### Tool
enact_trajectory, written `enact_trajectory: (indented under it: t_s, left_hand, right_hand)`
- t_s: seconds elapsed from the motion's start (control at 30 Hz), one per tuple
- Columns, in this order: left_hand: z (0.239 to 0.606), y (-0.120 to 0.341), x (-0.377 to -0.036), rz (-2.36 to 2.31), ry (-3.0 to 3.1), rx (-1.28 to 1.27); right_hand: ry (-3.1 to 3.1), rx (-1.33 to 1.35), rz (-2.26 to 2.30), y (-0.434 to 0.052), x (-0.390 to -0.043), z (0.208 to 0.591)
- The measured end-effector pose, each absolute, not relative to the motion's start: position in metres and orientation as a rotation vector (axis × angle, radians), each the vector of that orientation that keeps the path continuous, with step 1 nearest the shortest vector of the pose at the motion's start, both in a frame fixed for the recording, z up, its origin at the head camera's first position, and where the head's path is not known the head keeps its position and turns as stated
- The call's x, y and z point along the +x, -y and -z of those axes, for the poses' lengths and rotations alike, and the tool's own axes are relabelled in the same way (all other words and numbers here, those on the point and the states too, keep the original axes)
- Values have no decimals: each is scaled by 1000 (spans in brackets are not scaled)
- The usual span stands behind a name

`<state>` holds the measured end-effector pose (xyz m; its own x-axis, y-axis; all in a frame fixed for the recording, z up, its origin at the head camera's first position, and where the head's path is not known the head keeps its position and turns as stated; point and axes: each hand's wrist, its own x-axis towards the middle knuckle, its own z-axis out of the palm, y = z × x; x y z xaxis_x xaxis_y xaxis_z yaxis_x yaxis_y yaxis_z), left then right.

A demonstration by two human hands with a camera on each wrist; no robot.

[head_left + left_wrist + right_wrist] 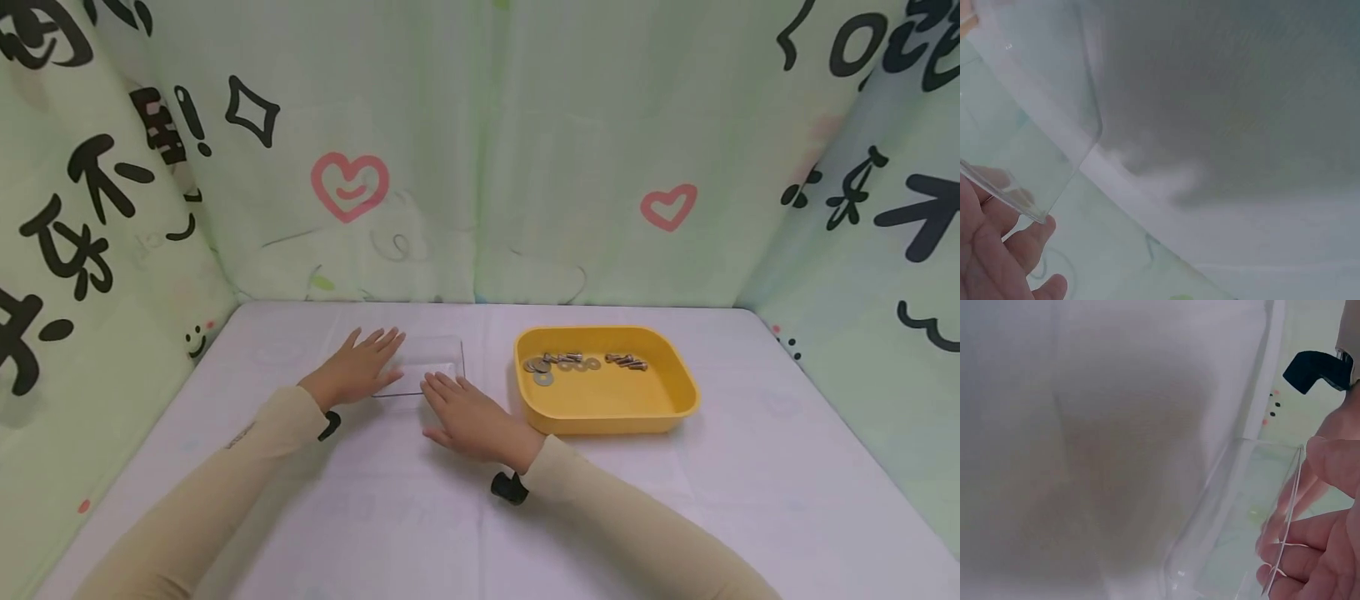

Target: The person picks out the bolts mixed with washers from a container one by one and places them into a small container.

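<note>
Both hands are resting on a clear plastic tray that is lying flat on the white tablecloth, left of centre and toward the far edge of the table. The left hand is lying across the tray's left end, fingers straight and spread, pointing away from the person and slightly to the right. The right hand is sitting at the tray's near right corner, fingers likewise extended and flat, tips touching the near rim. Neither hand is curling round the tray; both are pressing or resting on it with open fingers. In the left wrist view, the tray's transparent wall is showing close to the lens with the fingers seen below and partly through it. In the right wrist view, the tray's edge is running beside the right fingers, some of them seen through the plastic; the rest of that view is blurred white cloth. Just to the right of the clear tray, apart from it, a yellow tray is sitting on the cloth, holding a cluster of washers and several bolts along its far side. Both arms are wearing beige sleeves. A pale green printed curtain is enclosing the table on three sides.
</note>
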<state>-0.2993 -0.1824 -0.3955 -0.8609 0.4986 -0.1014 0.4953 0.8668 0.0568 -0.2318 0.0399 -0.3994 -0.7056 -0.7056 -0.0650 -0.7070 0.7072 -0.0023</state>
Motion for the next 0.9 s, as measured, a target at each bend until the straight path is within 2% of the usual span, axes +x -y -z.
enact_trajectory:
  t_s: [0.37,0.57,0.9]
  left_hand:
    - [406,190,-269,-104,-3033,724]
    - [403,189,-244,-111,-3042,709]
    - [397,179,-213,-87,-3021,733]
  right_hand:
    - [-2907,-1146,-27,-49,-241,402]
    - [-2902,-1042,35,-54,-250,405]
    - [-2890,-1032,92,-57,-258,407]
